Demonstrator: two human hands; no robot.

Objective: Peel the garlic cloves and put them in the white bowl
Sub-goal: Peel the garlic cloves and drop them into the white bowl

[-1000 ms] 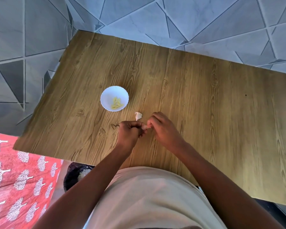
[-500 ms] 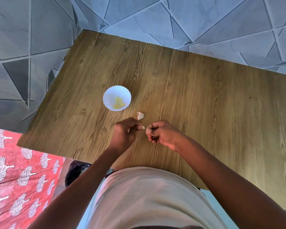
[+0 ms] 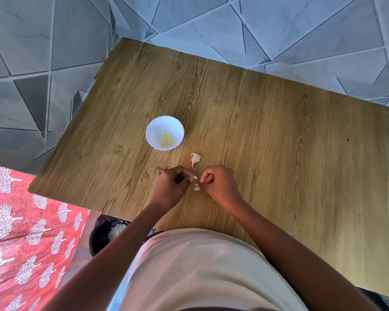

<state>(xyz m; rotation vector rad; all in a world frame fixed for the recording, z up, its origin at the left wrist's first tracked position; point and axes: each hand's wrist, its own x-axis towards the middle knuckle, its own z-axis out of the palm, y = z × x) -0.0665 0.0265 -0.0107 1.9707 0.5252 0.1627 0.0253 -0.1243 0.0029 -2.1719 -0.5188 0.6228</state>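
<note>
A small white bowl (image 3: pixel 164 132) stands on the wooden table (image 3: pixel 267 135) and holds several peeled yellowish garlic cloves (image 3: pixel 167 140). One unpeeled clove in white skin (image 3: pixel 195 159) lies on the table just right of the bowl. Below it, my left hand (image 3: pixel 172 187) pinches a small garlic clove (image 3: pixel 194 177) at its fingertips. My right hand (image 3: pixel 218 185) hovers a little to the right with curled fingers, pinching a tiny pale scrap of skin (image 3: pixel 196 185).
A black bin (image 3: pixel 105 232) with white scraps inside stands below the table's near edge. A red cloth with white tree prints (image 3: pixel 25 232) lies at the lower left. Grey patterned floor tiles (image 3: pixel 43 52) surround the table.
My hands were joined on the clove a second ago. They have since drawn apart, the right hand moving right. The camera view has shifted slightly.
</note>
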